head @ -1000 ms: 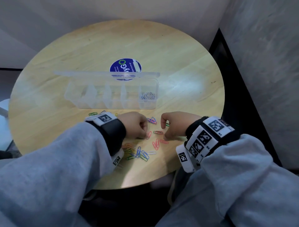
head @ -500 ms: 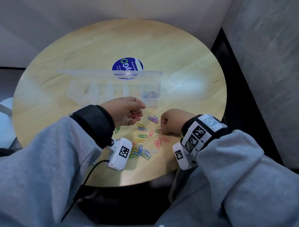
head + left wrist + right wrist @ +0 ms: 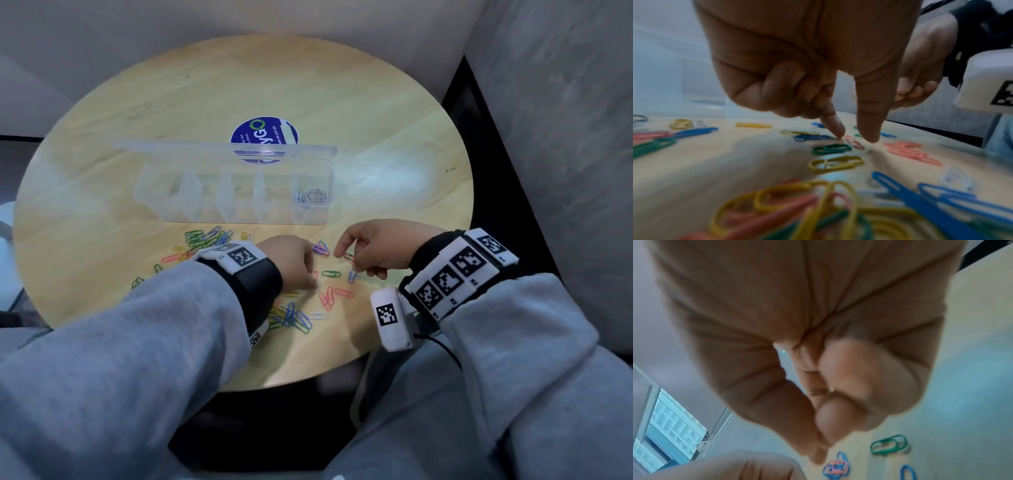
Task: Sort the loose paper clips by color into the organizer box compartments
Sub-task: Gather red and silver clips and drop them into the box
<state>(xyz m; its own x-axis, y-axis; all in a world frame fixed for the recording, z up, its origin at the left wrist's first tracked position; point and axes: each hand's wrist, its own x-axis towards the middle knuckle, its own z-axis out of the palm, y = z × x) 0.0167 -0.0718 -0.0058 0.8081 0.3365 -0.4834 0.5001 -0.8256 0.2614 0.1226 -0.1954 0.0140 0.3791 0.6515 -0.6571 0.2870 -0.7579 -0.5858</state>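
A clear organizer box (image 3: 222, 219) stands lid-up on the round table (image 3: 308, 85); only its rightmost compartment holds clips, silver ones (image 3: 311, 196). Loose coloured paper clips lie in front of it. My left hand (image 3: 312, 281) (image 3: 854, 138) points thumb and index finger straight down onto the table, one on each side of a red clip (image 3: 855, 143), with a gap between them; its other fingers are curled. My right hand (image 3: 346, 262) (image 3: 818, 454) hovers over a green clip (image 3: 889, 443), fingers curled, thumb and index tips close. That view is blurred and shows nothing between them.
More clips lie heaped at the left (image 3: 205, 238) and near the table's front edge (image 3: 291, 317); a few red ones (image 3: 327, 298) sit between my hands. A blue round sticker (image 3: 263, 135) shows behind the box lid. A grey wall rises at the right.
Half a second ago my left hand was lifted near the box with something red in its fingers; it is now back down among the loose clips. The right hand's index finger has uncurled a little.
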